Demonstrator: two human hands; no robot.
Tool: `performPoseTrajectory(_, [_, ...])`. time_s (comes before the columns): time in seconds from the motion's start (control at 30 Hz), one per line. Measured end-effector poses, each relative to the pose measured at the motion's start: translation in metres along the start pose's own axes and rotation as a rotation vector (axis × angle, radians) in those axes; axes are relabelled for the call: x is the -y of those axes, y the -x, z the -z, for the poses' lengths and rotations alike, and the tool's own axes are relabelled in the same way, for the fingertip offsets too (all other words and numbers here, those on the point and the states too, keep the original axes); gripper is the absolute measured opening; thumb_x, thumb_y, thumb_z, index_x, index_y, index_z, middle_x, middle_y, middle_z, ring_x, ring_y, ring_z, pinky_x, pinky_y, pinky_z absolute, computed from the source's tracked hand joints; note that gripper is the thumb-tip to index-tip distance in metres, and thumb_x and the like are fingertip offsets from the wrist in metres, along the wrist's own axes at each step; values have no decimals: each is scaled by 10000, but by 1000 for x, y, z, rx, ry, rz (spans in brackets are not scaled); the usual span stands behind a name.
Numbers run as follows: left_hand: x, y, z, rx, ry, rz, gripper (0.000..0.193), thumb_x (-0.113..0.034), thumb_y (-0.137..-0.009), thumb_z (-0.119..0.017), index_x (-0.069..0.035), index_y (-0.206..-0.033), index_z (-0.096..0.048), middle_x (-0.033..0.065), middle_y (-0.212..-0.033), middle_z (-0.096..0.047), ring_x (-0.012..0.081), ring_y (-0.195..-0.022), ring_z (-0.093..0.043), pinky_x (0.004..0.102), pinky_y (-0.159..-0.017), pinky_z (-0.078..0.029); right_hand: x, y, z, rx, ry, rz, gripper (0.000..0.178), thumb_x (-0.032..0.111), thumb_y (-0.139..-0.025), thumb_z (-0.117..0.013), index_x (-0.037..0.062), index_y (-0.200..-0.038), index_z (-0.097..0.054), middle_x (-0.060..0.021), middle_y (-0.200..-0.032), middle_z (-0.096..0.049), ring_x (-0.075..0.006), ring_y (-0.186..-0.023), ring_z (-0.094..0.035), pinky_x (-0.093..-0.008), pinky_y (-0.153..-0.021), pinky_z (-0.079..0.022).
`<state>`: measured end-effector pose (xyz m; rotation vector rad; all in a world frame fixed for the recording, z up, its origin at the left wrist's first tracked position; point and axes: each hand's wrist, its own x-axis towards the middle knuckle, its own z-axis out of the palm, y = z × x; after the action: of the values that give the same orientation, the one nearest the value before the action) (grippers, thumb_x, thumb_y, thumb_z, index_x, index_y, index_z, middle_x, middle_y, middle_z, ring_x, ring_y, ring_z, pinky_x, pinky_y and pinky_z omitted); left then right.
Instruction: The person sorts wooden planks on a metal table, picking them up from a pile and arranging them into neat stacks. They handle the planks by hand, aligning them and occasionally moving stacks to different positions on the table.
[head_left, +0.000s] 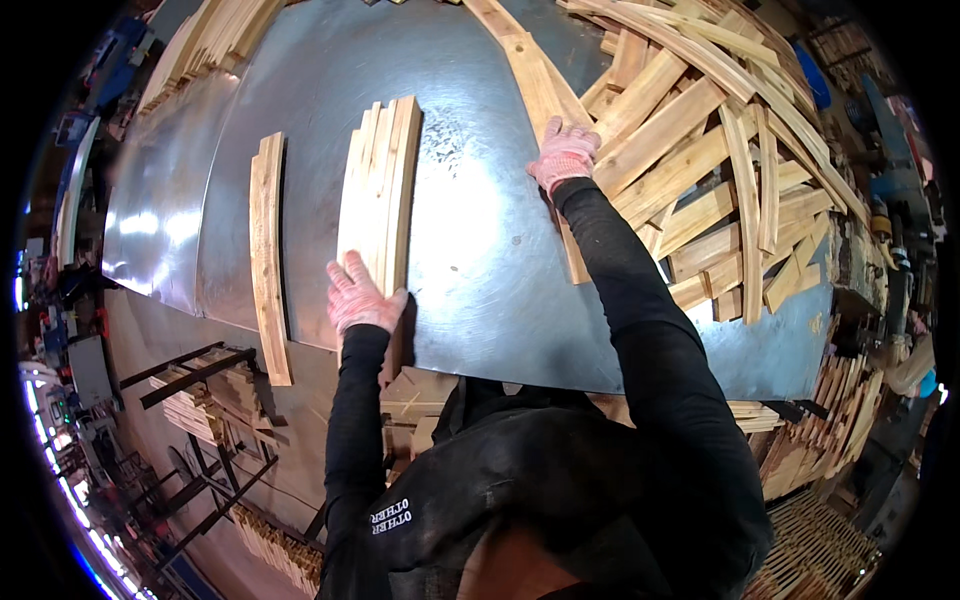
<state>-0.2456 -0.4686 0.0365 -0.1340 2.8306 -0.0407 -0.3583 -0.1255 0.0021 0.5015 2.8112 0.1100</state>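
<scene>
Sheet metal covers the worktop [480, 270]. Laid flat, fingers spread, the left hand [358, 298] presses the near end of a stack of slats [380, 190] running lengthwise away. The right hand [565, 153], open, rests on a long slat [540, 100] beside the heap [720, 170] at the right edge.

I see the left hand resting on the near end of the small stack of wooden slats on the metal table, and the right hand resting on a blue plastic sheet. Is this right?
Not quite. In the head view the right hand rests on a long wooden slat beside the loose pile of slats, not on a blue plastic sheet. The left hand does rest on the stack of slats on the metal table.
</scene>
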Motion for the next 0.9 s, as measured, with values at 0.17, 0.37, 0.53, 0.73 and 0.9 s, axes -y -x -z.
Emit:
performPoseTrajectory(0.17, [-1, 20, -4, -430, 137, -268, 950, -458, -787, -730, 28, -1467, -280, 324, -1488, -265, 451, -1344, -349, 514, -1105, -312, -17, -5, 2, 121, -153, -83, 922, 416, -709, -732, -69, -1385, -334, -221, -1097, -654, -346, -1017, -654, -437, -848, -502])
performPoseTrajectory(0.37, [-119, 4, -90, 318, 1297, -577, 685, -233, -946, -599, 57, -1451, -239, 215, -1338, -496, 291, -1224, -526, 360, -983, -451, -24, 50, 71, 497, -656, 390, 557, 309, -746, -702, -24, -1177, -592, -205, -1021, -650, -298, -943, -660, -354, -826, -525])
performPoseTrajectory(0.53, [-164, 7, -28, 556, 1801, -107, 279, -130, -928, -561, 24, -1159, -591, 85, -928, -658, 154, -794, -644, 319, -704, -541, -23, 21, 26, 299, -1188, 459, 519, 390, -914, -566, 28, -1285, -541, -198, -1276, -581, -332, -1198, -541, -367, -1035, -410])
performPoseTrajectory(0.73, [-118, -43, -33, 259, 824, -80, 358, -258, -841, -633, 17, -1071, -620, 139, -916, -675, 233, -821, -635, 343, -747, -505, -37, -38, -16, -132, -416, -1, 708, 419, -777, -664, 53, -1330, -415, -279, -1243, -549, -372, -1109, -593, -441, -933, -485])
performPoseTrajectory(0.9, [-100, -62, -106, 114, 951, -16, 630, -486, -859, -609, 29, -1216, -544, 241, -1114, -646, 336, -1038, -631, 410, -877, -476, -18, 56, 2, 342, -529, 355, 678, 386, -899, -583, -80, -1315, -320, -276, -1064, -656, -407, -925, -674, -423, -802, -548])
